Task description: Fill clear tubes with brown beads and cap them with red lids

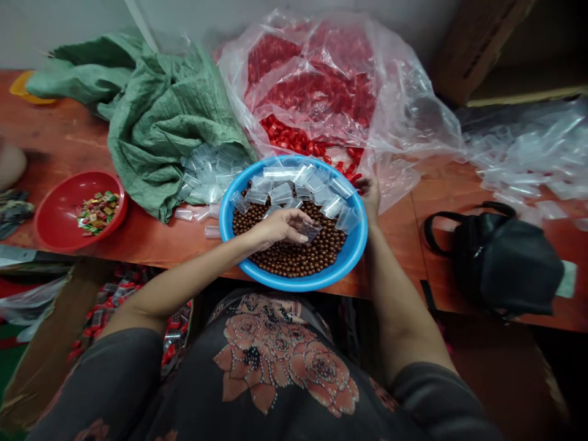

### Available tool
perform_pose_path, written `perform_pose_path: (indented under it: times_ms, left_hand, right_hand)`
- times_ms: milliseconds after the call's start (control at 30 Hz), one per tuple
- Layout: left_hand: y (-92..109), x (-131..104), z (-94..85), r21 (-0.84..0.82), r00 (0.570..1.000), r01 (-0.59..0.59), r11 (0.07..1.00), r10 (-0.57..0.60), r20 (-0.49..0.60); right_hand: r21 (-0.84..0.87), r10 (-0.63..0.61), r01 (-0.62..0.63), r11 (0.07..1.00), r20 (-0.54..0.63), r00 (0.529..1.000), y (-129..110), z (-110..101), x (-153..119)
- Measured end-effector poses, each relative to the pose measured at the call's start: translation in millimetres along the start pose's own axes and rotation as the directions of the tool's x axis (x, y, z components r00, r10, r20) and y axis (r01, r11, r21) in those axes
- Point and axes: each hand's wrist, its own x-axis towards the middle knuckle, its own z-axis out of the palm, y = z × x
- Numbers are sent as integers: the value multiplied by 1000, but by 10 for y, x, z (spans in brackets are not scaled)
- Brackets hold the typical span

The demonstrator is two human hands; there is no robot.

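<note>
A blue basin [294, 283] holds small brown balls [294, 260], with several clear plastic tubes [281, 193] lying on top of them. Over the balls, my left hand [280, 229] grips one clear tube [310, 231] between thumb and fingers; its lower part looks dark. My right hand [371, 193] is just outside the basin's right rim, its fingertips at the red caps [353, 176]. Those fingertips are dim and partly hidden, so their grip cannot be made out. More red caps [289, 138] spill from a large clear plastic bag [404, 116] behind the basin.
Left of the basin are a red bowl [50, 214] of wrapped sweets, a green cloth sack [169, 122] and loose clear tubes [215, 168]. A black bag [509, 263] and more tubes [528, 165] lie right. Below the table edge, a box [50, 343] holds red-capped tubes.
</note>
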Motion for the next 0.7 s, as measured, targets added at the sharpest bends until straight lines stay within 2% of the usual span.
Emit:
perform_pose_path:
  times_ms: [67, 133, 267, 333, 367, 433, 533, 633, 700]
  left_hand:
    - [53, -127, -29, -7, 996, -87, 996, 87, -2]
    - [83, -240, -72, -23, 990, -137, 990, 136, -47]
    - [93, -411, -166, -64, 975, -178, 982, 167, -143]
    - [93, -474, -209, -62, 969, -212, 975, 201, -145]
    - [94, -499, -229, -64, 964, -231, 971, 219, -150]
    - [99, -532, -264, -76, 956, -257, 964, 241, -169]
    - [116, -557, -290, -123, 954, -262, 957, 237, -184]
    - [134, -586, -283, -184, 968, -227, 956, 201, -152]
    - [133, -616, -273, -200, 975, -202, 959, 178, -132]
  right_hand:
    - [86, 90, -76, 993, -180, 979, 12, -51, 43]
    - [183, 171, -119, 976, -306, 936, -2, -144, 99]
    - [388, 300, -127, 913, -426, 854, -235, -414, 162]
    - [554, 356, -61, 830, -443, 823, -494, -540, 136]
    - [615, 358, -19, 788, -432, 828, -655, -586, 106]
    - [697, 338, 8, 717, -359, 870, -1012, -630, 19]
    - [752, 356, -153, 641, -115, 927, -1532, -573, -146]
    - [774, 375, -363, 519, 175, 910, -1912, -441, -293]
    - [773, 367, -451, 446, 302, 880, -2070, -352, -357]
